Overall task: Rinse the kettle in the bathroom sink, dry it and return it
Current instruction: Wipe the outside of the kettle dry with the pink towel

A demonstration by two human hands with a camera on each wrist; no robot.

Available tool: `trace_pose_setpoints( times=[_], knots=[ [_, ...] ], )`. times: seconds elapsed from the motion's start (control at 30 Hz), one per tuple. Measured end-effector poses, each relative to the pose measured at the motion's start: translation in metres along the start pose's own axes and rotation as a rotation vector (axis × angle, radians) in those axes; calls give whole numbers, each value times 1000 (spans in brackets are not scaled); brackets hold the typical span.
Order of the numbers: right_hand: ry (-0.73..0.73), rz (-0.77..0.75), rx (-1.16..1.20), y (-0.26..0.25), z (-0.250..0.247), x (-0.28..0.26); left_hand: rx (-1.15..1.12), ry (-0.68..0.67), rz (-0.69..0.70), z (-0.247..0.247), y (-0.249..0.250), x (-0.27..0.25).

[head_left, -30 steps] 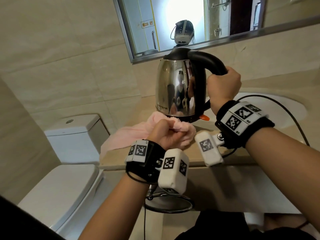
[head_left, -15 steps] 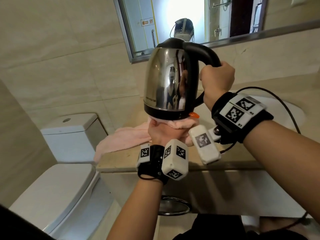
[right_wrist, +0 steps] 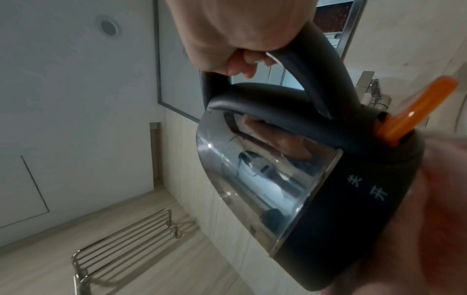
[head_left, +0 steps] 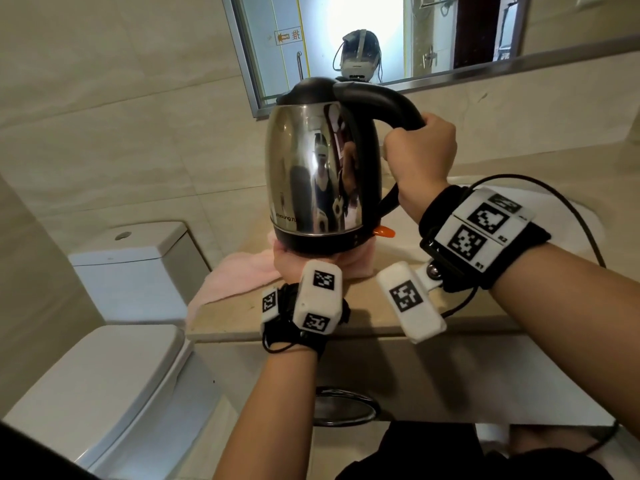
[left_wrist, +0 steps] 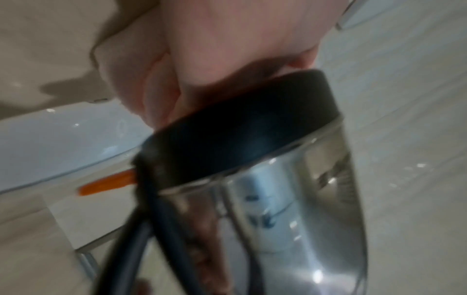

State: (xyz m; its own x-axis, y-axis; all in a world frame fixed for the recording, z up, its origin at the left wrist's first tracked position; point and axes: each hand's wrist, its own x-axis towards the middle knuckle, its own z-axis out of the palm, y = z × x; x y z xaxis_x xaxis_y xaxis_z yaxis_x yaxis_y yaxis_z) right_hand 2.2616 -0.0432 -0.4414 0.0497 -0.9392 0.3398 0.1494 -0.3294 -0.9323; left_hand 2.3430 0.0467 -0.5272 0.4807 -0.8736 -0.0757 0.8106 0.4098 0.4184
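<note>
A steel kettle (head_left: 322, 174) with a black lid, handle and base hangs upright above the counter. My right hand (head_left: 420, 147) grips its black handle (head_left: 388, 102). Under it, my left hand (head_left: 289, 263) holds a bunched pink towel (head_left: 356, 265) against the bottom of the black base. In the left wrist view the curled fingers (left_wrist: 156, 95) sit against the base ring (left_wrist: 240, 135), beside the orange switch (left_wrist: 108, 182). The right wrist view shows the right hand (right_wrist: 240, 30) wrapped round the handle above the kettle body (right_wrist: 265, 175).
The rest of the towel (head_left: 239, 275) trails over the beige counter (head_left: 346, 323). A white sink basin (head_left: 581, 216) lies to the right, with a faucet (right_wrist: 371, 87) behind it. A toilet (head_left: 131, 265) stands on the left and a mirror (head_left: 398, 36) hangs above.
My right hand has lifted the kettle higher and a little left. My left hand has carried the bunched towel from the counter up under the kettle's base.
</note>
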Motion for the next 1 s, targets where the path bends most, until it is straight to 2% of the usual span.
trace_pose_setpoints(
  times=[0.07, 0.13, 0.17, 0.27, 0.33, 0.43, 0.63, 0.73, 0.83, 0.9, 1.0],
  knots=[
    [22, 4, 7, 0, -2, 1, -193, 49, 24, -7, 8, 10],
    [33, 22, 15, 2, -5, 2, -201, 100, 89, -6, 12, 8],
    [38, 32, 17, 3, -6, 3, -233, 58, 84, -10, 13, 11],
    [53, 45, 7, 6, -12, 5, -190, -26, -34, -15, 15, 10],
    [62, 39, -7, 7, -16, 7, -118, -52, -20, -23, 15, 17],
    [86, 33, -19, 8, -21, 10, -209, -105, -101, -38, 15, 34],
    [122, 15, -48, 8, -28, 18, -178, -22, -94, -17, -4, 19],
    [134, -11, -69, 5, -31, 22, -3, 13, -40, -6, -13, 15],
    [142, -50, -103, 1, -33, 25, 49, -16, -183, -4, -12, 16],
    [138, -66, -120, -1, -34, 27, 174, 76, -210, -5, -8, 15],
    [151, -41, -85, -4, -36, 31, 558, 201, -188, 4, 5, 7]
  ],
)
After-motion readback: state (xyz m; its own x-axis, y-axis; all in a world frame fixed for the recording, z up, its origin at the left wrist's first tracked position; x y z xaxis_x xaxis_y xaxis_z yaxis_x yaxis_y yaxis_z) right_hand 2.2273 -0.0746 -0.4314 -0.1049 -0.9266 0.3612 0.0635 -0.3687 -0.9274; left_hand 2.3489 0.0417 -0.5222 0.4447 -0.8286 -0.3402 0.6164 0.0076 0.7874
